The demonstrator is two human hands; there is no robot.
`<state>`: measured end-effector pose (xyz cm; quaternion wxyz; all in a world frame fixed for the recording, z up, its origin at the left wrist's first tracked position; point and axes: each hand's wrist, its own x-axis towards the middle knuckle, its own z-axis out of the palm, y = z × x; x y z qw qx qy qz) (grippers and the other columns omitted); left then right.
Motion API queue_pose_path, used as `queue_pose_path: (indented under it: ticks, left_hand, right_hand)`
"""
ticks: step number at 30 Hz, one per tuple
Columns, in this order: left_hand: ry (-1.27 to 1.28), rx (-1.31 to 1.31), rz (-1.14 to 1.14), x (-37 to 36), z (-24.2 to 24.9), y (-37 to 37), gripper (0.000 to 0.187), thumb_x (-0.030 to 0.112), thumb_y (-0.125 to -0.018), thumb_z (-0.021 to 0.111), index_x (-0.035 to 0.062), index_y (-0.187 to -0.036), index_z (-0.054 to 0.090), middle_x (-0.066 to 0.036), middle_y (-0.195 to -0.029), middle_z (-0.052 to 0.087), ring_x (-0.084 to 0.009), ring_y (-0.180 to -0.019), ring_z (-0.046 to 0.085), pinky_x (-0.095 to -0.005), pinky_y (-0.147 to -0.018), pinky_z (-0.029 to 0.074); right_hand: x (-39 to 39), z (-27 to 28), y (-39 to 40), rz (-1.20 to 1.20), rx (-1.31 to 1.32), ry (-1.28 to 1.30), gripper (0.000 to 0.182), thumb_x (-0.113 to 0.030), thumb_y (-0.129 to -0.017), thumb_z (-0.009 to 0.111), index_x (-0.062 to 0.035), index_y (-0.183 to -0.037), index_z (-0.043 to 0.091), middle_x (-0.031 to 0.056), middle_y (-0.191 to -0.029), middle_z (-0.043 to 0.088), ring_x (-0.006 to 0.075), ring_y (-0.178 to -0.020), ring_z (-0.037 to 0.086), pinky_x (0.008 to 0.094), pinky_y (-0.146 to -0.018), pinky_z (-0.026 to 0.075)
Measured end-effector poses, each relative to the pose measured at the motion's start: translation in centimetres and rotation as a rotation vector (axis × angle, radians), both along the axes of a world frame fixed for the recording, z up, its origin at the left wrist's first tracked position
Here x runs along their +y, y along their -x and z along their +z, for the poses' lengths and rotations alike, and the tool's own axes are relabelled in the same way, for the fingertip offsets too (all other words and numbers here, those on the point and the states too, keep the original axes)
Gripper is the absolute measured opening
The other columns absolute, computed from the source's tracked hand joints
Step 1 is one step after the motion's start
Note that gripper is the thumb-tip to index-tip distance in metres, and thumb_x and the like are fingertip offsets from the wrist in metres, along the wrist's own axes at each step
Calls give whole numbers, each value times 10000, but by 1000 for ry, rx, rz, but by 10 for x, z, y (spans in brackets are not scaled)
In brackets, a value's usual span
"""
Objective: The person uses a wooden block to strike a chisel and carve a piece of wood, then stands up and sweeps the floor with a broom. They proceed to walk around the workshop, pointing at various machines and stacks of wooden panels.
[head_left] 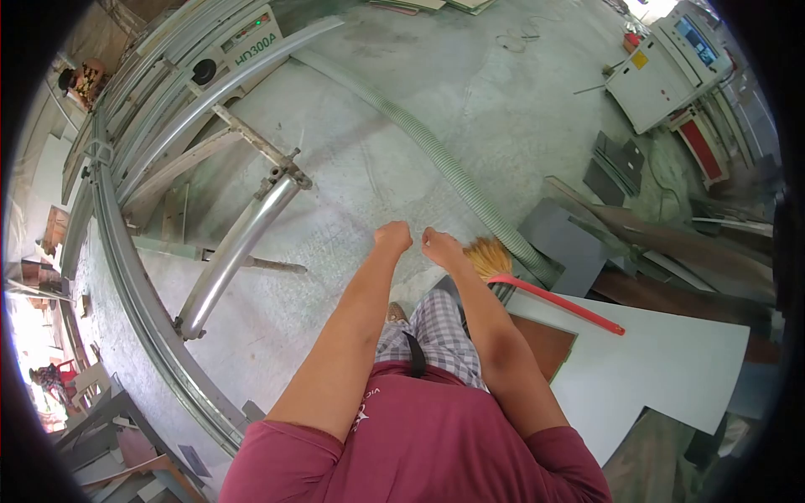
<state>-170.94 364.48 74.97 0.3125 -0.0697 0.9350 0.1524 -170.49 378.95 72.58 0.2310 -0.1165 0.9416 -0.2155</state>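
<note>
Both my arms reach forward over the concrete floor, with the hands side by side and a small gap between them. My left hand (394, 235) is closed in a fist, and nothing shows in it. My right hand (440, 246) is closed too, its fingertips pinched together; whatever it holds, if anything, is too small to make out. Just right of that hand lie the straw bristles (488, 257) of a broom. A red curved strip (566, 305) rests across a white board (654, 356) at the right.
A ribbed hose (432, 149) runs over the floor (352, 159). Left stands a metal rail frame (126, 243) with a shiny tube (243, 251). Grey panels (566, 243) lie right; a control cabinet (662, 71) stands upper right. Another person (84, 82) is at the far upper left.
</note>
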Motion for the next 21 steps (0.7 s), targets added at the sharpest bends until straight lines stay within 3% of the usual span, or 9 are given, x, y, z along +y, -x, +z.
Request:
queue_pose_path:
  ticks: [11,21]
  left_hand:
    - [10,21,-28,-7,-17,27,271,172,-727,569,48,-958,639,-145,-1003,621,-277,-945,599,-363,-777,489]
    - [72,-10,-125,10,-22,135,332,253,-710,601,37,-961,624,-153,-1010,613,-275,-951,589,-376,-795,477]
  right_hand:
    - [7,-6,28,-27,39,-13,169,-186,-771,467,-101,-872,570,162,-845,625,351,-833,593,450,-721,455]
    - [21,-43,111,-45,-22,31,179,-178,-749,490,-121,-894,579,106,-858,630,306,-849,591,417,-725,459]
